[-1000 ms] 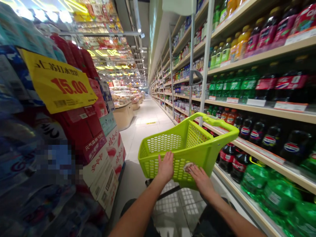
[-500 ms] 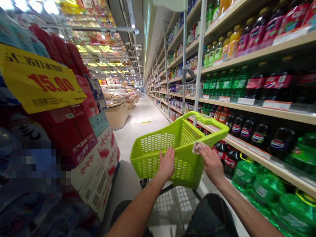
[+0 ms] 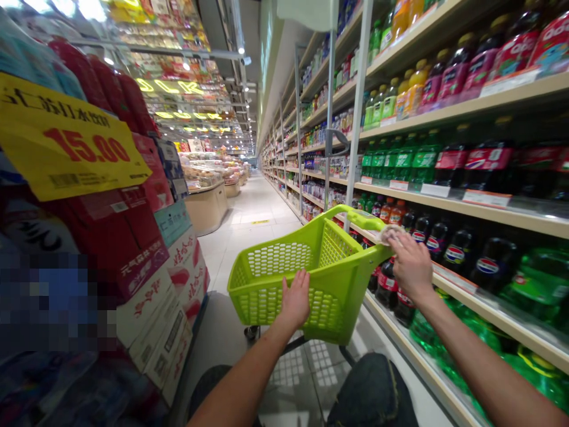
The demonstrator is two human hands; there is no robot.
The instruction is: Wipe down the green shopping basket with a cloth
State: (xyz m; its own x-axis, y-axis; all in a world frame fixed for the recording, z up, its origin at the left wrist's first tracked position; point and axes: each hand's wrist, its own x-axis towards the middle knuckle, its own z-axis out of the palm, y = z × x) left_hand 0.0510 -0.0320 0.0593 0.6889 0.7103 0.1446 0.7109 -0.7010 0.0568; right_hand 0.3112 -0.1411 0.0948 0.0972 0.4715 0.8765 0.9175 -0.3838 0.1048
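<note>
Your left hand (image 3: 296, 299) lies against the near side of the green shopping cart (image 3: 340, 296), fingers extended, gripping nothing. Your right hand (image 3: 412, 265), fingers closed on a crumpled pale cloth (image 3: 391, 233), holds it against the cart's handle (image 3: 362, 220). The cart stands between stacked cartons (image 3: 155, 308) and bottle-filled shelves (image 3: 524, 219).
</note>
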